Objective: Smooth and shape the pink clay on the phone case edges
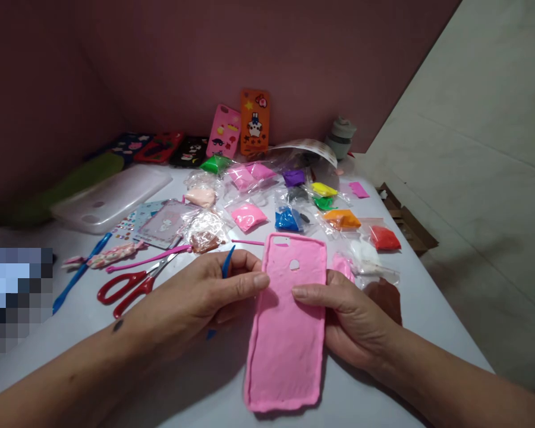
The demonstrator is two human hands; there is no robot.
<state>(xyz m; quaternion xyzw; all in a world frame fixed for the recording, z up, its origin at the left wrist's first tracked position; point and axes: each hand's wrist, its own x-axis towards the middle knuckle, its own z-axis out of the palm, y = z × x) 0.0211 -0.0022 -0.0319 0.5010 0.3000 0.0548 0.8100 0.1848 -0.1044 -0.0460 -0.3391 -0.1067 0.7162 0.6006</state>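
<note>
A phone case covered in pink clay [288,351] is held upright over the white table, with a camera opening near its top and a round hole below. My left hand [232,285] pinches the case's left edge, thumb on the front, and also has a blue tool [227,261] tucked in its fingers. On the right side, my right hand [348,315] grips the case with the thumb lying on the clay and the other fingers behind it. Red-handled scissors [136,291] lie left of my left hand, beside a pink tool [149,258].
Bags of coloured clay, including blue [288,219], orange [342,219] and red [384,238], spread behind the case. Decorated cases, one orange [255,139], lean on the back wall. A translucent case [116,199] and another blue tool [82,273] lie left.
</note>
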